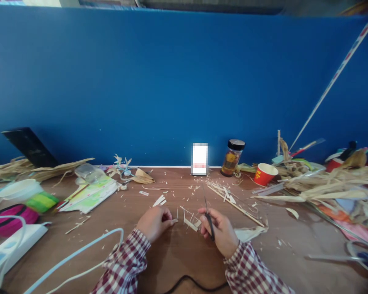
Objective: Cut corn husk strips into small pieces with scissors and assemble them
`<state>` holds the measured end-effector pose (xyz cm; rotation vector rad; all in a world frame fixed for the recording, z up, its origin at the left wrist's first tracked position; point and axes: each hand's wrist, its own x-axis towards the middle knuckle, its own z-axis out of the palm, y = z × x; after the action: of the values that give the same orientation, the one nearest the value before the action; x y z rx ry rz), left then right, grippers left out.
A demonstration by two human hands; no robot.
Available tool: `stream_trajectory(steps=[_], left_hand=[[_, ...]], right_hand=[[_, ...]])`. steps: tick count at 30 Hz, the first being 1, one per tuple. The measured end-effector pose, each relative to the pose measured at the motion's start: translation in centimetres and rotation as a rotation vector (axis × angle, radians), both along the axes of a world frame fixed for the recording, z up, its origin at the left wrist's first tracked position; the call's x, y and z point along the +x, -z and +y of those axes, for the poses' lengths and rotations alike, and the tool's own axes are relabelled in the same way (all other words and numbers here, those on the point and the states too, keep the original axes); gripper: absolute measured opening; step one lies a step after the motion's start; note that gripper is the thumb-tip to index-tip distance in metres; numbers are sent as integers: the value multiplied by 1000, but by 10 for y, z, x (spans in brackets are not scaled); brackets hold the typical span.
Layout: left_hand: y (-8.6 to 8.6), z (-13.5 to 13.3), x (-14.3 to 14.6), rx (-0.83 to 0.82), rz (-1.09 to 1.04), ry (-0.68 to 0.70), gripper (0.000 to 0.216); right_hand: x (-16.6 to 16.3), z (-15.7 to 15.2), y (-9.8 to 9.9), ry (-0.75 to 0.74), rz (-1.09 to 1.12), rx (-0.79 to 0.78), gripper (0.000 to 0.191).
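Note:
My left hand point(155, 223) rests low over the brown table, thumb and index finger pinched on a small pale strip point(174, 221). In my right hand point(222, 230) is a pair of scissors point(209, 222) with dark handles, the thin blades pointing away from me. Between both hands lies a small frame of thin pale sticks and strips point(190, 222), close to the right fingertips. Beyond the left hand are several flat white cut pieces point(160, 200). A pale husk piece point(250, 233) lies partly behind my right hand.
A lit phone-like screen point(200, 159) stands by the blue partition point(171, 81), near a lidded jar point(232, 158) and a red paper cup point(265, 174). Dried husks point(319, 190) pile up at right. A power strip point(21, 249) and white cable point(76, 254) lie at left.

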<state>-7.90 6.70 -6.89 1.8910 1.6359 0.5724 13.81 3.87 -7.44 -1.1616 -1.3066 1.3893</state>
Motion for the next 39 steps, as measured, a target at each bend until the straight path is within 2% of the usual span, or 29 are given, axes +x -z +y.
stream_trajectory(steps=[2,4,7,10,15,18,22,30,34,39], left_hand=[[-4,-3,9,-50,-223,-46,21],[-7,-7,22,-184,-466,-82,22],[-5,-14,41,-266,-662,-38,18],[-1,-21,53,-272,-698,16,17],[0,-24,55,-262,-755,32,18],[-1,-20,53,-199,-832,-26,28],[-2,-18,52,-188,-967,-92,35],[-10,-24,60,-316,-1291,-278,44],[-6,-26,66,-296,-1276,-278,37],[5,-28,72,-348,-1100,-214,25]], right_hand=[[-1,0,2,-8,-3,1,38],[-1,1,4,-5,-17,26,38],[-2,2,3,34,-45,86,42],[-2,1,1,40,-60,132,44],[-2,0,-2,-10,-114,180,30],[-2,0,-1,0,-118,156,28],[-4,-1,-1,-65,-70,132,26],[-3,-3,3,-104,25,69,29],[-2,1,7,-10,80,22,34],[-1,4,5,67,131,26,38]])
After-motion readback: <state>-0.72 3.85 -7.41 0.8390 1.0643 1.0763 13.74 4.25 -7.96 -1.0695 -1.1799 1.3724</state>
